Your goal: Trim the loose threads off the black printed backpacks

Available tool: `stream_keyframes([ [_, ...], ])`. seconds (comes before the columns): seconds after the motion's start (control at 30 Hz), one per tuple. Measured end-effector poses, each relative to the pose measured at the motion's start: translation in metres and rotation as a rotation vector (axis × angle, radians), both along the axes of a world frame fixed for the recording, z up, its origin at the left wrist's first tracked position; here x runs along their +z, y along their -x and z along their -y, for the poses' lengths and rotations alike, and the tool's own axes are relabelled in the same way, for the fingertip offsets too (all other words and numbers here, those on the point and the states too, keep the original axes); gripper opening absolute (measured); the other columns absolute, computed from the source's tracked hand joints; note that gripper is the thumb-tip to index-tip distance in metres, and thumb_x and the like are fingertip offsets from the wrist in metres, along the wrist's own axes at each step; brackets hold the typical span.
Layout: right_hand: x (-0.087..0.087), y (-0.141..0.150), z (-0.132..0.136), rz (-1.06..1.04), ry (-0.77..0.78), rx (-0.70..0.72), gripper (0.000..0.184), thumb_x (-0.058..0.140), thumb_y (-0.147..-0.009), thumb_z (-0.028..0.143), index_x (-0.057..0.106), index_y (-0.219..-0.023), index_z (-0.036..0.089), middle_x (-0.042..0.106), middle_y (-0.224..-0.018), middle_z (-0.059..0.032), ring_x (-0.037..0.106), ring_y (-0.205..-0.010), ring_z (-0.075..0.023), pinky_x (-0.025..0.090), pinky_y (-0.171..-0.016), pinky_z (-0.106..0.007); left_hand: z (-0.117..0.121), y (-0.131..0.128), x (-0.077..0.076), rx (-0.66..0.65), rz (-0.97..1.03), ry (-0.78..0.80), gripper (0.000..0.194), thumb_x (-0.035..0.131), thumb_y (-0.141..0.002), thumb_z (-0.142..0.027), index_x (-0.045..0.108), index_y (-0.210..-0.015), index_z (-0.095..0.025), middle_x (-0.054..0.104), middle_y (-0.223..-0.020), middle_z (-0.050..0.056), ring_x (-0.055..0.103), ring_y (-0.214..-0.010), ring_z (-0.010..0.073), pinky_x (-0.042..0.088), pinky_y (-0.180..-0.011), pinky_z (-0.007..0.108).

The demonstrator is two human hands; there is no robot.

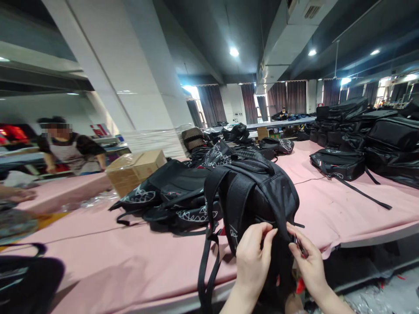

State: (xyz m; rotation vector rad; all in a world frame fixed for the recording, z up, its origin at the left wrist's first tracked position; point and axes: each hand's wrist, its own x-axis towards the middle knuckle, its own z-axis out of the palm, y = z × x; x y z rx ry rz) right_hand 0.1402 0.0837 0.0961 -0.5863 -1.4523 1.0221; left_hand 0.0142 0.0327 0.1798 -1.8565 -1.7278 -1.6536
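A black backpack (252, 192) stands at the near edge of the pink-covered table (124, 257), its shoulder straps hanging over the edge. My left hand (253, 257) is closed, pinching the backpack's fabric near its lower part. My right hand (307, 261) is closed too, pinching a small dark piece at the backpack's right side; I cannot make out what it is. Something red (300, 285) shows below my right hand.
A pile of black backpacks with white stitching (173, 196) lies behind, next to a cardboard box (135, 170). More black bags (337, 163) and stacks (386, 139) sit at the right. A person in an apron (70, 150) stands at the left.
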Motion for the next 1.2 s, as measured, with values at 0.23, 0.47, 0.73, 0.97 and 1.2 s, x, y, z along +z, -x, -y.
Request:
stream_keyframes([
  [0.23, 0.018, -0.029, 0.014, 0.047, 0.280, 0.243, 0.032, 0.053, -0.084, 0.050, 0.060, -0.089, 0.019, 0.051, -0.067, 0.0002, 0.045, -0.057, -0.0112, 0.038, -0.051, -0.021, -0.001, -0.003, 0.005, -0.042, -0.050, 0.052, 0.015, 0.042, -0.086, -0.020, 0.052, -0.075, -0.019, 0.055, -0.072, 0.003, 0.054, -0.068, 0.0152, 0.043, -0.065, 0.026],
  [0.47, 0.035, -0.021, 0.028, -0.166, 0.519, 0.682, 0.037, 0.053, -0.084, 0.053, 0.055, -0.084, 0.016, 0.029, -0.054, 0.0078, 0.019, -0.043, -0.0038, 0.016, -0.041, -0.018, -0.003, 0.005, 0.010, -0.188, 0.185, 0.223, 0.019, 0.043, -0.083, -0.028, 0.048, -0.067, -0.019, 0.051, -0.067, 0.001, 0.051, -0.064, 0.0143, 0.041, -0.061, 0.024],
  [0.73, 0.028, -0.009, 0.021, -0.237, 0.595, 0.678, 0.040, 0.052, -0.084, 0.053, 0.050, -0.074, 0.015, 0.024, -0.045, 0.0114, 0.013, -0.036, -0.0017, 0.010, -0.036, -0.016, -0.003, 0.007, 0.007, -0.272, 0.300, 0.248, 0.018, 0.047, -0.081, -0.030, 0.048, -0.067, -0.019, 0.049, -0.067, 0.000, 0.050, -0.066, 0.0146, 0.041, -0.062, 0.024],
  [0.97, 0.035, -0.007, 0.022, -0.252, 0.568, 0.644, 0.040, 0.052, -0.084, 0.053, 0.051, -0.074, 0.014, 0.025, -0.044, 0.0115, 0.013, -0.036, -0.0015, 0.010, -0.035, -0.016, -0.001, 0.006, 0.007, -0.275, 0.243, 0.227, 0.018, 0.044, -0.083, -0.025, 0.047, -0.067, -0.019, 0.049, -0.067, 0.000, 0.049, -0.065, 0.0140, 0.040, -0.061, 0.024],
  [1.2, 0.031, -0.002, 0.017, -0.264, 0.581, 0.641, 0.038, 0.055, -0.083, 0.051, 0.051, -0.073, 0.014, 0.025, -0.044, 0.0117, 0.013, -0.036, -0.0014, 0.011, -0.035, -0.016, -0.001, 0.005, 0.006, -0.253, 0.164, 0.212, 0.019, 0.042, -0.085, -0.022, 0.046, -0.067, -0.019, 0.047, -0.067, 0.000, 0.047, -0.063, 0.0128, 0.038, -0.060, 0.024],
])
